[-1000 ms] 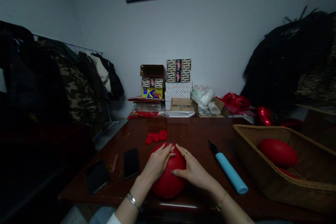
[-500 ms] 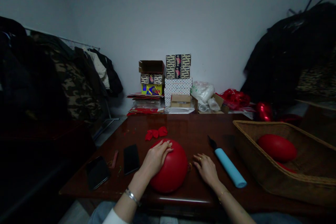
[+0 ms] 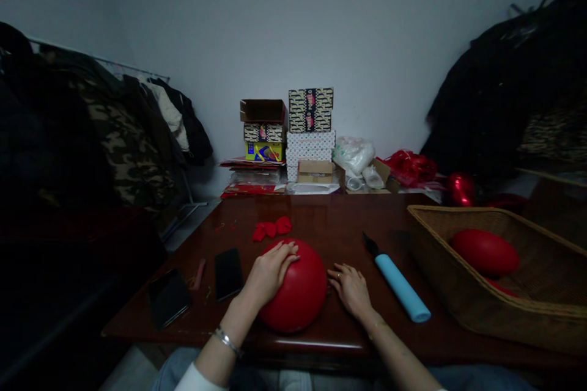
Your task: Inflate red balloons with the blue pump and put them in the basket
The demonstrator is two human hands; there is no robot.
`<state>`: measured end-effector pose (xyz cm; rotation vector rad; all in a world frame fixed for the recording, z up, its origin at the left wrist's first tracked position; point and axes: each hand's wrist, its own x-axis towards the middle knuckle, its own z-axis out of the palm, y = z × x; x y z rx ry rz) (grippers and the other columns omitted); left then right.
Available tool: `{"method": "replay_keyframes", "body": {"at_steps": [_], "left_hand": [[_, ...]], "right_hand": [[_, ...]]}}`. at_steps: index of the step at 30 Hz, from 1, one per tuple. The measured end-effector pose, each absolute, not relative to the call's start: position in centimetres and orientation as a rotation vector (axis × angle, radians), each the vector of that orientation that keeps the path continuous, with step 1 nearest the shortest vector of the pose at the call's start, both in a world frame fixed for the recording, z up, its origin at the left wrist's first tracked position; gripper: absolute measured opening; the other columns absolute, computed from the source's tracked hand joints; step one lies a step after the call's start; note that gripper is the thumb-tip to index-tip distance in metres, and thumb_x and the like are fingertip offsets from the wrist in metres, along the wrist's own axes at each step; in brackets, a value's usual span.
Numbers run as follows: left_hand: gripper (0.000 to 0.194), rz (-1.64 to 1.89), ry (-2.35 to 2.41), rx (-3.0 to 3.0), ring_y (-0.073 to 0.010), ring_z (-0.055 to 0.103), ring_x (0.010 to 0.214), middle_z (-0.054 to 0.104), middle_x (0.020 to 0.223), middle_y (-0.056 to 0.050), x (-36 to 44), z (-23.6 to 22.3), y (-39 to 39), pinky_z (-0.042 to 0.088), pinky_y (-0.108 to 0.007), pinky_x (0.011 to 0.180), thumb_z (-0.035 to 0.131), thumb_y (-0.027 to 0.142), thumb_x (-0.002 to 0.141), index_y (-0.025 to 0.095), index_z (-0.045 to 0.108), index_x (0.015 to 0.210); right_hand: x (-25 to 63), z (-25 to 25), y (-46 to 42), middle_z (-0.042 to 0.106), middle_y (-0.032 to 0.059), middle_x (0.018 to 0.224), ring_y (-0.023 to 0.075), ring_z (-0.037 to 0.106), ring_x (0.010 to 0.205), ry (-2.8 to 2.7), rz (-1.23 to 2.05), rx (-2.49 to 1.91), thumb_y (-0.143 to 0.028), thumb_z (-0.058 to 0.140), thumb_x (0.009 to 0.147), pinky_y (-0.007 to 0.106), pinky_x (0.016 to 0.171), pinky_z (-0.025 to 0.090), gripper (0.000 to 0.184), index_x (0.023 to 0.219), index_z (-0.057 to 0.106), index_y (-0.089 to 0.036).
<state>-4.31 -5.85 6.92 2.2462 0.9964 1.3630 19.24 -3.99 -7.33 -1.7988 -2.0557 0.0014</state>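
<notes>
Fingers (image 3: 290, 248) of the left hand (image 3: 267, 274) draped in a loose curve over the upper left of the red balloon (image 3: 300, 305), steadying from above without closing round it. No longer cupped from both sides as a second ago: right hand (image 3: 352, 291) now off the curved surface, palm down, just beside the right edge, and closer in than half a second ago. Fingers there slightly bent and parted, nothing clearly between them; impossible to tell whether touching the balloon, with its neck too dim to make out. Down to one-handed steadying, then, with the right flank uncovered and a free hand close by. Balloon resting near the front edge of the dark table (image 3: 342, 220), between a black phone (image 3: 228, 275) on the left and a blue cylinder (image 3: 403, 288) on the right, with red scraps (image 3: 270, 230) just beyond.
</notes>
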Motion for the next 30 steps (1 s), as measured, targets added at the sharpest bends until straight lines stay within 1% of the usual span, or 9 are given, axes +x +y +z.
{"method": "replay_keyframes", "body": {"at_steps": [3, 7, 11, 13, 17, 23, 26, 30], "left_hand": [[0.010, 1.315, 1.030, 2.186, -0.0214, 0.063, 0.096, 0.070, 0.097, -0.004, -4.4, 7.0, -5.9, 0.045, -0.031, 0.092, 0.059, 0.025, 0.079, 0.026, 0.067, 0.086], [0.009, 1.349, 0.994, 2.084, -0.0222, 0.063, 0.097, 0.070, 0.096, -0.004, -4.5, 6.9, -5.9, 0.045, -0.033, 0.094, 0.063, 0.026, 0.077, 0.026, 0.068, 0.085], [0.014, 1.228, 1.082, 2.337, -0.0192, 0.062, 0.100, 0.068, 0.103, -0.003, -4.8, 6.4, -5.5, 0.044, -0.035, 0.095, 0.052, 0.026, 0.085, 0.023, 0.063, 0.092], [0.016, 1.185, 1.115, 2.487, -0.0177, 0.061, 0.101, 0.067, 0.105, -0.003, -4.9, 6.2, -5.4, 0.046, -0.034, 0.094, 0.047, 0.026, 0.088, 0.022, 0.060, 0.096], [0.016, 1.186, 1.138, 2.606, -0.0163, 0.062, 0.098, 0.068, 0.103, -0.004, -4.8, 6.4, -5.5, 0.049, -0.030, 0.089, 0.045, 0.025, 0.089, 0.021, 0.058, 0.097], [0.015, 1.191, 1.145, 2.636, -0.0154, 0.063, 0.097, 0.068, 0.102, -0.002, -4.7, 6.6, -5.7, 0.049, -0.029, 0.090, 0.046, 0.024, 0.089, 0.021, 0.059, 0.095], [0.014, 1.176, 1.153, 2.628, -0.0151, 0.062, 0.098, 0.068, 0.103, -0.002, -4.7, 6.7, -5.7, 0.048, -0.028, 0.091, 0.046, 0.024, 0.089, 0.021, 0.058, 0.095], [0.016, 1.173, 1.154, 2.609, -0.0158, 0.062, 0.098, 0.068, 0.103, -0.003, -4.7, 6.8, -5.8, 0.050, -0.028, 0.088, 0.045, 0.025, 0.089, 0.022, 0.059, 0.096]], "right_hand": [[18.8, -7.2, -3.6, 0.053, 0.0066, 0.117, 0.0187, 0.055, 0.098, -2.079, -0.006, -1.762, -0.038, 0.052, 0.086, 0.041, 0.082, 0.047, 0.034, 0.115, 0.051, -0.019], [18.6, -6.9, -3.5, 0.053, 0.0066, 0.117, 0.0186, 0.055, 0.097, -2.099, 0.017, -1.700, -0.038, 0.052, 0.086, 0.041, 0.081, 0.047, 0.034, 0.115, 0.051, -0.019], [19.0, -6.8, -3.4, 0.053, 0.0065, 0.117, 0.0183, 0.055, 0.097, -2.031, 0.073, -1.717, -0.038, 0.051, 0.086, 0.040, 0.081, 0.047, 0.033, 0.114, 0.051, -0.020], [19.3, -6.8, -3.2, 0.053, 0.0065, 0.117, 0.0180, 0.055, 0.097, -1.988, 0.117, -1.731, -0.038, 0.051, 0.086, 0.040, 0.081, 0.047, 0.033, 0.114, 0.051, -0.020], [19.7, -6.8, -2.8, 0.053, 0.0065, 0.117, 0.0177, 0.055, 0.097, -1.941, 0.246, -1.712, -0.038, 0.050, 0.087, 0.040, 0.081, 0.047, 0.032, 0.113, 0.052, -0.021], [20.2, -6.8, -2.7, 0.053, 0.0064, 0.117, 0.0180, 0.055, 0.096, -1.829, 0.488, -1.640, -0.038, 0.051, 0.086, 0.040, 0.081, 0.047, 0.033, 0.114, 0.051, -0.020], [20.4, -6.6, -2.6, 0.053, 0.0063, 0.117, 0.0180, 0.055, 0.096, -1.715, 0.596, -1.591, -0.038, 0.051, 0.086, 0.040, 0.081, 0.047, 0.033, 0.114, 0.052, -0.020], [20.3, -5.8, -2.2, 0.053, 0.0060, 0.117, 0.0181, 0.055, 0.097, -1.503, 0.740, -1.483, -0.038, 0.051, 0.086, 0.039, 0.081, 0.047, 0.032, 0.113, 0.052, -0.021]]}}
